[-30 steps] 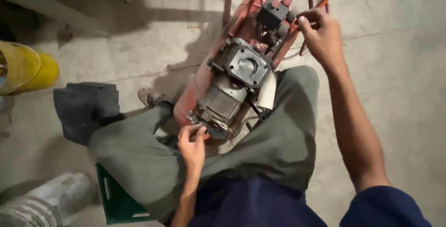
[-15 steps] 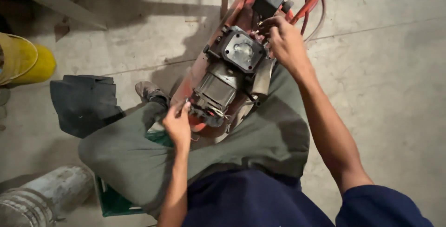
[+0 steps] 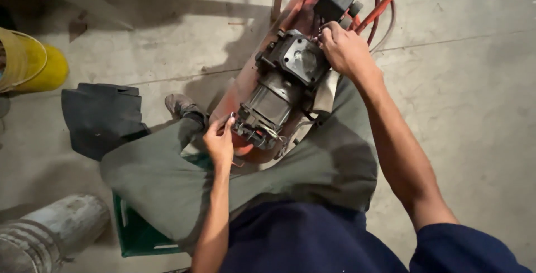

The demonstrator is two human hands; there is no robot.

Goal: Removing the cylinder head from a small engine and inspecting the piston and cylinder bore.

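Head view, hands [image 3: 220, 141] on compressor [image 3: 279, 91], dusty concrete floor [image 3: 463, 100]

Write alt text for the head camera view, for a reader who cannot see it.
A seated person works on a red air compressor between their legs: the left hand touches the motor's near end, the right hand rests by the black pump head. A yellow bucket lies on the concrete floor.

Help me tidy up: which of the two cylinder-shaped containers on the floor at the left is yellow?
The yellow bucket at the upper left, lying on its side. The other, the grey cylinder at the lower left, is dull and dusty.
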